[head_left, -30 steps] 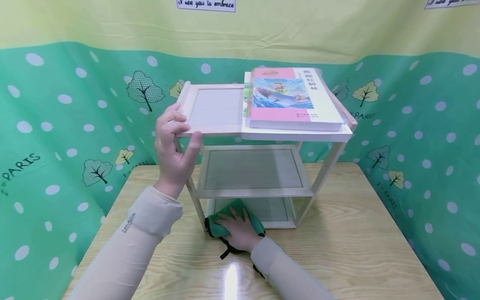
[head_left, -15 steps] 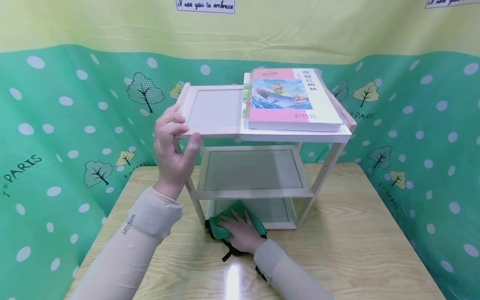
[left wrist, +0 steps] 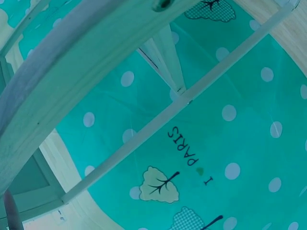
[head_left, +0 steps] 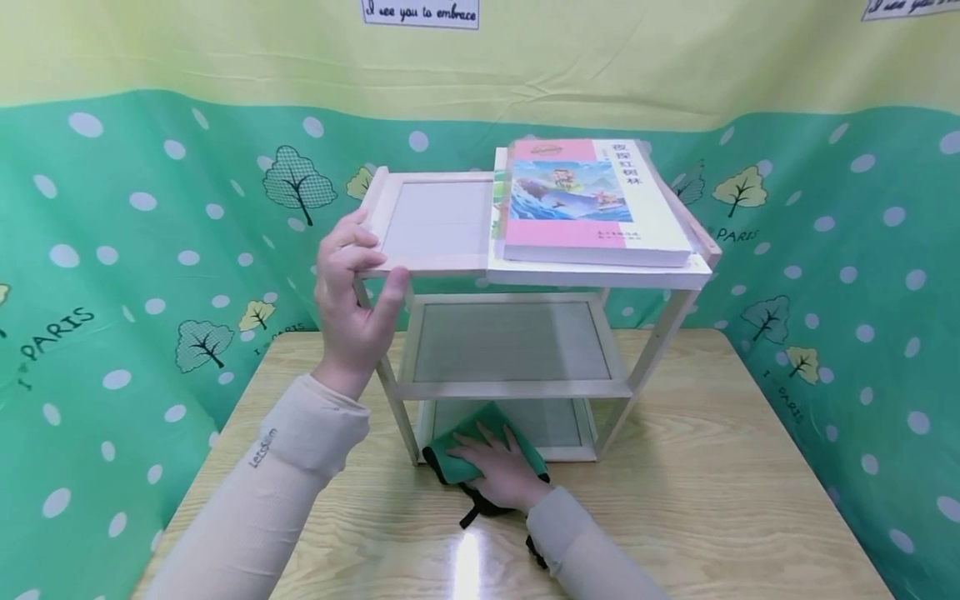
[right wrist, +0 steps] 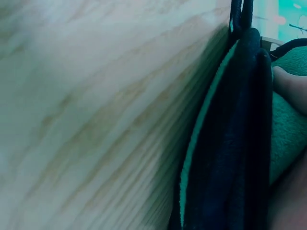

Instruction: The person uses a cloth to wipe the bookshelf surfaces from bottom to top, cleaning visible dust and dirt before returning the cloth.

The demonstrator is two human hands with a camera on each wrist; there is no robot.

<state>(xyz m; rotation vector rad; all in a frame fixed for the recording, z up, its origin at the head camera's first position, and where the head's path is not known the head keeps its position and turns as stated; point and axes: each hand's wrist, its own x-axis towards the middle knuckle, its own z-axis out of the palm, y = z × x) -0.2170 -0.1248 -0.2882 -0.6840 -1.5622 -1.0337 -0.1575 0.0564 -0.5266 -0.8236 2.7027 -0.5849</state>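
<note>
A pale wooden three-tier shelf [head_left: 516, 389] stands on the table. My left hand [head_left: 352, 300] holds its top tier by the left front corner, fingers over the side rail and thumb at the front edge. Only a fingertip [left wrist: 12, 211] of it shows in the left wrist view, at the lower left. My right hand [head_left: 501, 468] rests with spread fingers on a folded green cloth [head_left: 491, 418] with black edging. That cloth lies over the front of the bottom tier [head_left: 573, 454]; in the right wrist view, its dark layered edge [right wrist: 228, 143] stands beside the tabletop.
On the right half of the top tier lies a pink and white book [head_left: 570, 235], stacked on a larger white one [head_left: 600, 276]. The shelf's middle tier [head_left: 513, 342] bears nothing. A green and yellow curtain [head_left: 150, 275] surrounds the wooden table [head_left: 720, 500].
My right hand and the green cloth have slid a little to the right along the front of the bottom tier. The left hand keeps its hold; the head view has shifted slightly.
</note>
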